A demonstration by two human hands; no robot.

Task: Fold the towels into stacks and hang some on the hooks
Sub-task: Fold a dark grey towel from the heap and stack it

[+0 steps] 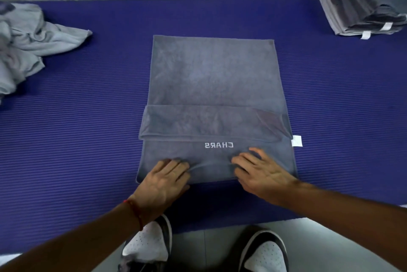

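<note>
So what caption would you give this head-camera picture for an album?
Both hands, left hand and right hand, press the near edge of a grey towel on a purple mat.

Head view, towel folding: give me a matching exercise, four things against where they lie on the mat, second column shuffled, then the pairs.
Things:
1. grey towel with lettering
2. crumpled pale towels
3. folded towel stack
4. white care tag

Places:
A. far right end of the purple mat
B. left end of the mat, unfolded heap
C. sticking out at the lettered towel's right edge
D. middle of the mat, under the left hand and right hand

Pairs: 1-D, 2-B, 3-A, 4-C
</note>
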